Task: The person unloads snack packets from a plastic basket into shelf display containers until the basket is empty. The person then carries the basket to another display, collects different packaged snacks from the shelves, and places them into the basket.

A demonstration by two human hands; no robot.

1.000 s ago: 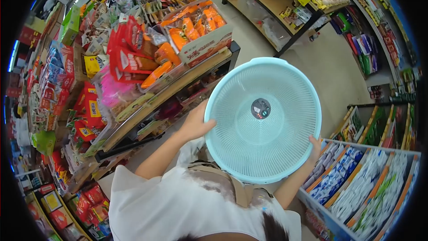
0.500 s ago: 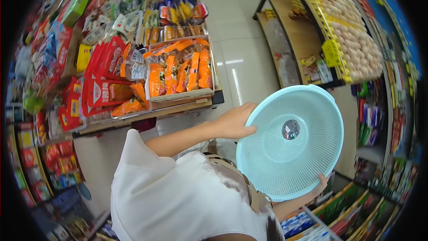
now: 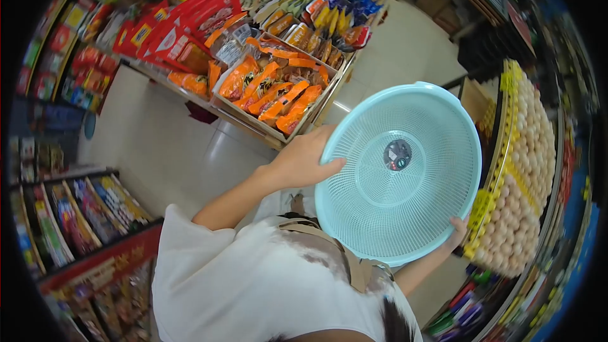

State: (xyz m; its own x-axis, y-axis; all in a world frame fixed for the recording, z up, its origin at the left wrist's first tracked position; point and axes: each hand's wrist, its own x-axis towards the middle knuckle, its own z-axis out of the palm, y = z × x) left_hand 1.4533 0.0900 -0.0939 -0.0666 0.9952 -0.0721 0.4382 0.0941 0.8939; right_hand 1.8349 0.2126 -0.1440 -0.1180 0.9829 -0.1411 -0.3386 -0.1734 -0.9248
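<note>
Pale blue plastic, moulded into a large round perforated basin [image 3: 437, 177], held out before the body between both hands, tilted with the hollow facing the head camera. Gripped at the left rim by the bare left hand [image 3: 306, 159], with thumb over the inner edge and fingers partly hidden behind; clasped at the lower right rim by the bare right hand [image 3: 455, 235], mostly hidden. Finely slotted all round, smooth-lipped, marked at the base's centre with a small dark round label [image 3: 398, 154], too small to read.
</note>
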